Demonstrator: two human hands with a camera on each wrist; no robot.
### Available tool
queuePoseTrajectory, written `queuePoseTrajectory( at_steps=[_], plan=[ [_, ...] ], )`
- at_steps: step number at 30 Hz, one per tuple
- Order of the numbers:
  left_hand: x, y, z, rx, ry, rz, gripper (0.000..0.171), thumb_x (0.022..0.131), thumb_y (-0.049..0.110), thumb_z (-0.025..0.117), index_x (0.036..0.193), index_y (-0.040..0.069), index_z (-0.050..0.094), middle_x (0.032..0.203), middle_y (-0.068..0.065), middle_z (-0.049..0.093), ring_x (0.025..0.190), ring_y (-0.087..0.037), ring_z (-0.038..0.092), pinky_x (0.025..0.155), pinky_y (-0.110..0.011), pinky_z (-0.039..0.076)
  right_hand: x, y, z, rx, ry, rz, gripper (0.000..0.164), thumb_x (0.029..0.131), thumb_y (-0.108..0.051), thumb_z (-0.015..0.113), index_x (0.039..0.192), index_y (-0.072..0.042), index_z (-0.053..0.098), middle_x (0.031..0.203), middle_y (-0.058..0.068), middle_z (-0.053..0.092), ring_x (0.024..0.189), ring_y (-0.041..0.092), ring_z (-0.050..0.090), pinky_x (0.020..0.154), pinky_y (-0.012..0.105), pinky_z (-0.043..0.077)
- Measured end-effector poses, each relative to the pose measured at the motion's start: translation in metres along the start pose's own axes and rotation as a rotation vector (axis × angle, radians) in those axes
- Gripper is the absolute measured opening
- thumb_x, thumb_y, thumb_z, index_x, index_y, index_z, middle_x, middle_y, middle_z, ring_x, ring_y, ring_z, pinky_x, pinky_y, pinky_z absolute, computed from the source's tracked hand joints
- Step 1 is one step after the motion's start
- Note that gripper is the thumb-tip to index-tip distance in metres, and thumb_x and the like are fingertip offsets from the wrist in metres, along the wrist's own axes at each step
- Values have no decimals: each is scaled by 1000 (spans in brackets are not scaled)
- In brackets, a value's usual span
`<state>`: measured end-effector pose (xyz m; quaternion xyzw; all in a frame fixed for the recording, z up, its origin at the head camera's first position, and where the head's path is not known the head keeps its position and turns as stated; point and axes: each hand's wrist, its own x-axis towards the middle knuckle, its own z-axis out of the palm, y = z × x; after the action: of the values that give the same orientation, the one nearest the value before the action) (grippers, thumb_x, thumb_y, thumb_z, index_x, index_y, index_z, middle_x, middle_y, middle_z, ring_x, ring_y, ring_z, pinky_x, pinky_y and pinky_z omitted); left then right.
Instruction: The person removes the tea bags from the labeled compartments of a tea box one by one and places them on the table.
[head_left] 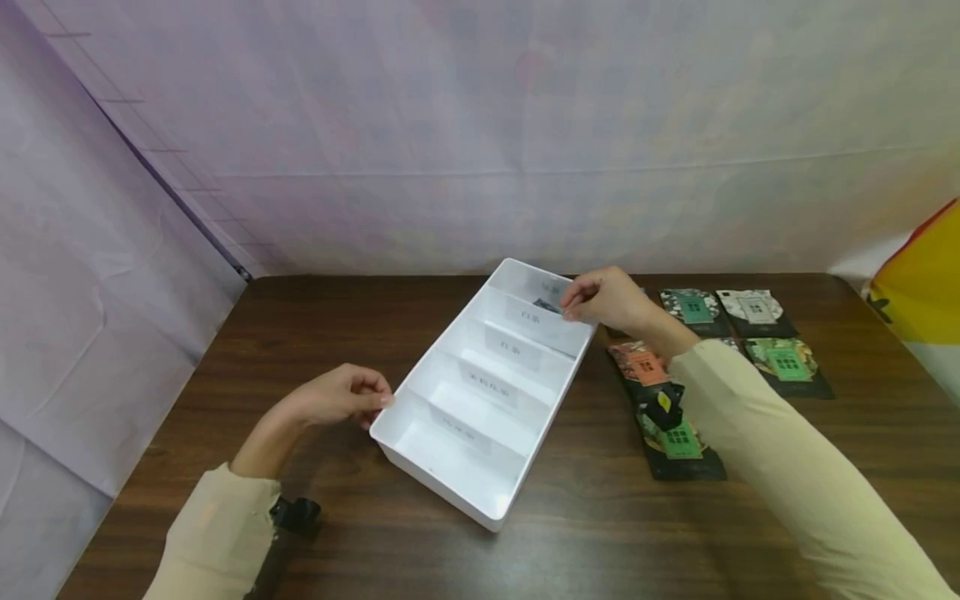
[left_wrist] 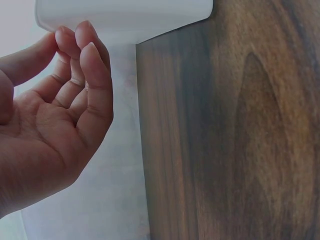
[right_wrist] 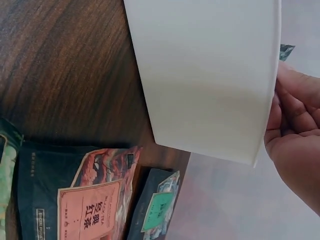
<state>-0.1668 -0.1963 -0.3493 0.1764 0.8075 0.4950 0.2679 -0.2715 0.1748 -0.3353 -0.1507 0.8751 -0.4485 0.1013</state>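
Observation:
A white divided storage box [head_left: 435, 483] lies slanted on the table, with labels on its dividers. My left hand [head_left: 337, 396] pinches its rim at the near left corner, thumb and fingertips together; the left wrist view shows the box wall [left_wrist: 125, 22] at those fingertips. At the far right end, my right hand [head_left: 618, 300] reaches over the rim and pinches a dark tea packet [head_left: 546, 306], which lies low in the farthest compartment. Only a green corner of this packet [right_wrist: 286, 51] shows past the fingers in the right wrist view; the rest is hidden.
Several dark tea pouches lie right of the box: one with an orange label [head_left: 647, 365], green-labelled ones [head_left: 787, 364] and a white-labelled one [head_left: 753, 310]. My right forearm passes over some. A pale cloth [head_left: 480, 125] hangs behind the brown table [head_left: 300, 308].

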Motion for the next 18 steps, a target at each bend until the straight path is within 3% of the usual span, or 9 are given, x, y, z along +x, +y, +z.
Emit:
queuePoseTrajectory(
  at_steps=[11, 18],
  plan=[
    [1, 2, 1, 1, 2, 4, 15, 90, 0, 52, 88, -14, 54, 68, -3, 53, 60, -15, 51, 55, -29, 45, -6, -17, -13, -53, 1, -37, 17, 85, -4, 63, 101, 3, 65, 97, 16, 64, 86, 24, 60, 73, 34, 49],
    [1, 1, 0, 6, -2, 13, 15, 91, 0, 51, 88, -15, 53, 68, -3, 52, 59, -14, 51, 54, -28, 45, -13, -32, -24, -90, 56, -40, 15, 85, -4, 62, 100, 1, 66, 98, 14, 63, 86, 23, 58, 73, 33, 48]
  ],
)
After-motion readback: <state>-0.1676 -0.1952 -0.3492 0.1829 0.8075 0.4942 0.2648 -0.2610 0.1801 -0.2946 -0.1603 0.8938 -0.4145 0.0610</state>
